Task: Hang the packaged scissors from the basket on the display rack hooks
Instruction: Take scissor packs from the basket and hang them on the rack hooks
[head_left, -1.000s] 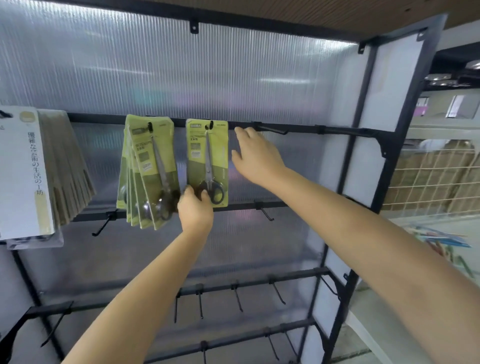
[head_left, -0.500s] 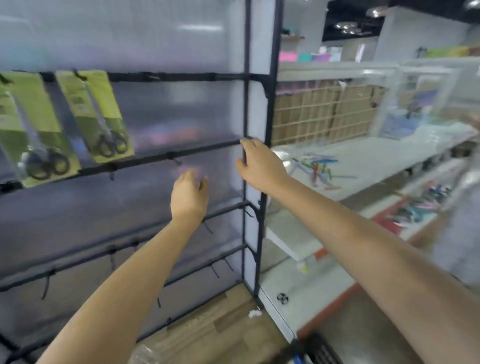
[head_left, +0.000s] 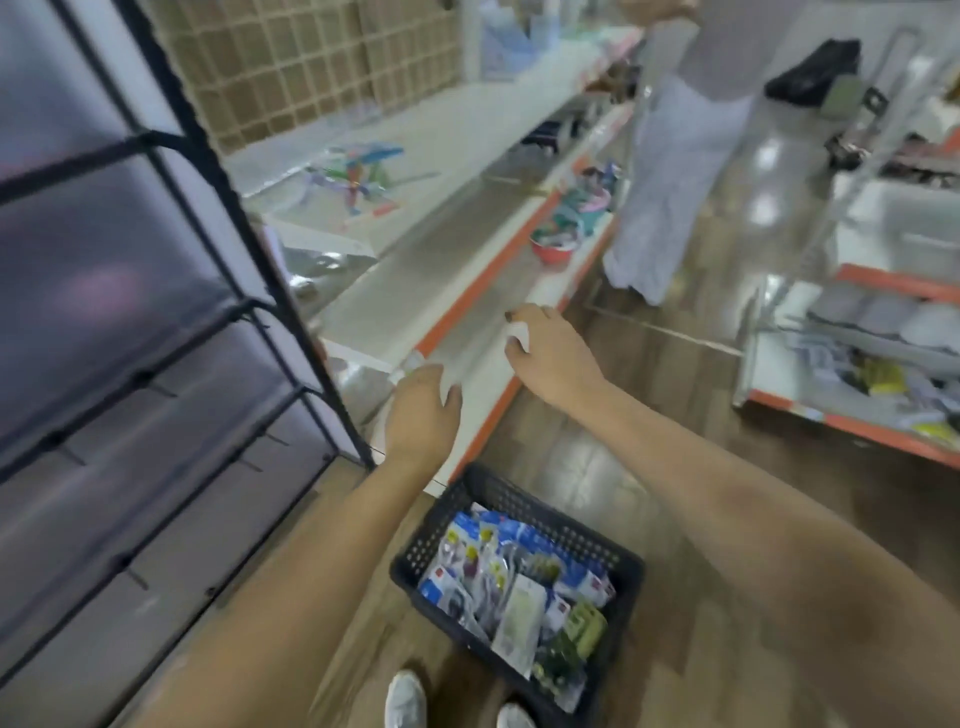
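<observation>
One black basket (head_left: 524, 564) sits on the floor, heaped with packaged scissors (head_left: 514, 597) too jumbled to count. Above the basket, two bare hands reach forward, holding nothing: left hand (head_left: 422, 415) and right hand (head_left: 551, 358), fingers loosely relaxed. One display rack (head_left: 171, 291) stands left of the basket.

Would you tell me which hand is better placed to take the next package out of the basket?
Probably the left hand. It hangs empty and open almost straight above the black basket on the floor, nearer its packages. The right hand, also empty, sits higher and further off, over the shelf edge.
</observation>
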